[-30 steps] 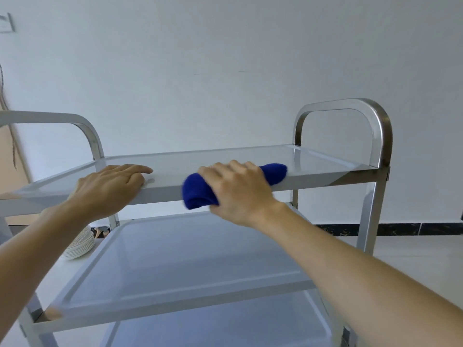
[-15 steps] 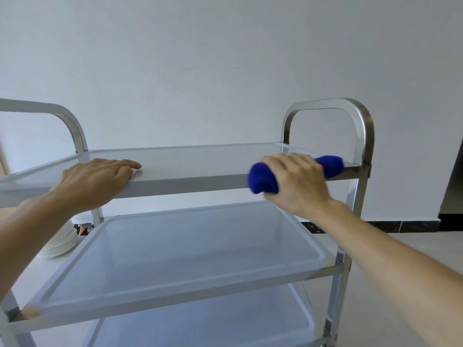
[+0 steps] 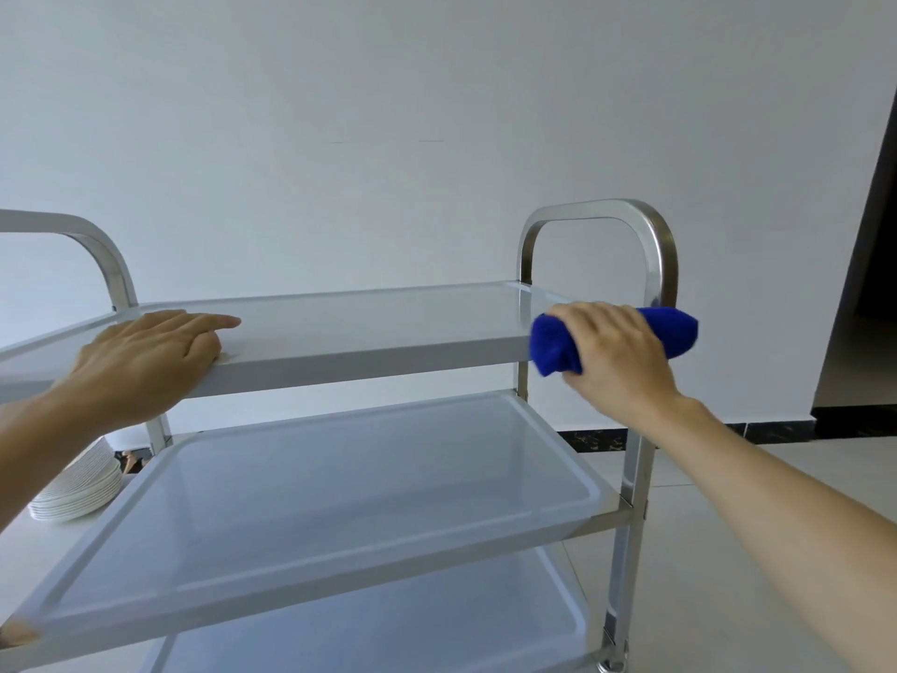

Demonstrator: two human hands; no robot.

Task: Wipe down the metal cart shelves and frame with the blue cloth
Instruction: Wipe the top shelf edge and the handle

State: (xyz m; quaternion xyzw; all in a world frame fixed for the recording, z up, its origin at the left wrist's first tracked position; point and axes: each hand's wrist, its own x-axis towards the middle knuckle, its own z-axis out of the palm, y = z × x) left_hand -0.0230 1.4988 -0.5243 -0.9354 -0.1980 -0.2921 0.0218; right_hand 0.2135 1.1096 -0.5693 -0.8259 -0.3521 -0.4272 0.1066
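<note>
- The person's right hand (image 3: 614, 349) is curled around a bunched blue cloth (image 3: 672, 330), pressing it against the front right corner of the cart's top shelf (image 3: 369, 327), right where the shelf meets the upright post (image 3: 636, 478).
- The cloth sticks out on both sides of the hand: one end pokes left over the shelf's front edge, the other reaches right, past the post.
- The left hand (image 3: 145, 354) lies flat on the left part of the top shelf, palm down, fingers straight and close together, pointing to the right. It holds nothing.
- The two hands are well apart, with a bare stretch of the top shelf between them.
- The cart is shiny metal, with a rounded handle (image 3: 597, 211) rising above the right end and a matching one (image 3: 92, 240) at the left end.
- Below the top shelf sits a middle shelf (image 3: 340, 497) with a raised rim, and under that a bottom shelf (image 3: 378, 629), only partly seen.
- A stack of white plates (image 3: 80, 493) sits on a white surface just beside the cart's left side, behind the left forearm.
- Behind the cart is a plain white wall (image 3: 388, 114), with pale floor tiles (image 3: 757, 473) to the right.
</note>
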